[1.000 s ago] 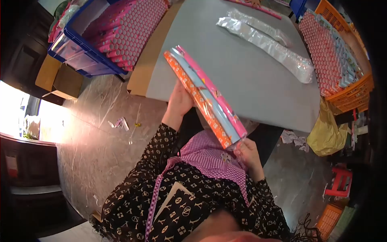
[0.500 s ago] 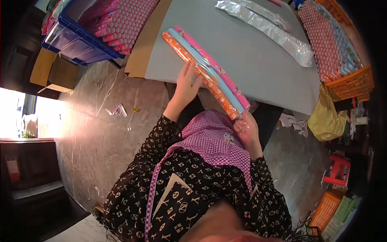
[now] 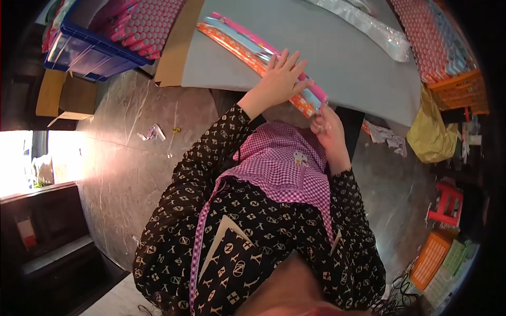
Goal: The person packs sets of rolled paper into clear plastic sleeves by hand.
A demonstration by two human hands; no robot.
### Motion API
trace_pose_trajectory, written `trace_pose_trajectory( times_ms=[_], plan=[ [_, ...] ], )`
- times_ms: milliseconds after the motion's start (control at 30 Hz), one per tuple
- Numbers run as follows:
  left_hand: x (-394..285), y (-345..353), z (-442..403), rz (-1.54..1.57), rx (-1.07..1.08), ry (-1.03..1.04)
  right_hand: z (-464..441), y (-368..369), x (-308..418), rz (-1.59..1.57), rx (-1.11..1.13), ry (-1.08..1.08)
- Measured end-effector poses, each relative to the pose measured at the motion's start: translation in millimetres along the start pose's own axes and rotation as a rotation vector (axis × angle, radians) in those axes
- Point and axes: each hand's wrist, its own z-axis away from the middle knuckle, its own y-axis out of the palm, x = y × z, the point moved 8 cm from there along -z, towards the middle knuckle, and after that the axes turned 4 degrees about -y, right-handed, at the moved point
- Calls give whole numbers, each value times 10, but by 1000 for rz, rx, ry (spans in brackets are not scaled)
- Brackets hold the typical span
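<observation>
A pack of three slim rolls, orange patterned [image 3: 232, 46], light blue [image 3: 232, 36] and pink [image 3: 242, 34], lies slantwise on the table edge in shiny clear film. They look like wrapping-paper rolls. My left hand [image 3: 279, 79] rests across the near half of the pack, palm down with fingers spread. At the pack's near right end, my right hand [image 3: 329, 129] has its fingers curled together, pinching the clear film at the rolls' tips. Part of the rolls is hidden under my left hand.
Clear plastic sleeves [image 3: 371, 26] lie on the grey table [image 3: 369, 84]. At left, a blue crate [image 3: 100, 50] stands beside many stacked pink rolls [image 3: 153, 26]. An orange basket [image 3: 461, 89] of rolls is at right, above a yellow bag [image 3: 432, 131]. A red stool [image 3: 445, 205] stands lower right.
My left hand has moved from the orange roll's side toward the pack's near end, now flat on top with fingers spread. The pack sits higher in view; my right hand stays at its end.
</observation>
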Motion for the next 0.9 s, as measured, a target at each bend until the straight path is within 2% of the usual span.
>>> trace_pose_trajectory(
  times_ms=[33,100,233,300,333,400,467,533,567,600,667,700,733,800,833,867,900],
  plan=[
    [3,66,-19,10,6,4,-40,53,11,28,7,4],
    [22,215,-36,-162,37,9,-69,107,27,43,37,-14],
    [199,256,-118,-222,106,44,-177,194,14,26,-4,-6],
    [283,272,-128,-323,157,54,-191,172,37,261,-10,-67],
    [315,276,-143,-315,166,61,-196,140,34,255,-22,-67],
    [408,318,-155,-318,207,18,-115,195,199,513,41,-258],
    [433,362,-152,-325,218,48,-28,63,267,532,16,-246],
    [476,364,-165,-332,197,32,55,-94,500,703,-132,-499],
    [488,365,-173,-303,203,19,204,-38,699,937,-205,-751],
    [482,369,-175,-297,208,25,256,-60,721,936,-216,-749],
    [518,375,-203,-311,212,7,629,151,1006,1244,-356,-1143],
    [533,391,-213,-308,214,10,764,311,1060,1191,-353,-1194],
    [548,392,-226,-312,199,13,777,365,1042,1190,-358,-1193],
    [551,408,-237,-316,184,22,692,529,918,1236,-168,-1112],
    [544,400,-244,-301,162,25,610,598,854,1161,-89,-1067],
    [545,385,-250,-288,140,27,569,653,835,1160,-90,-1071],
    [541,384,-248,-292,136,29,423,647,754,1207,-106,-885]
  ],
)
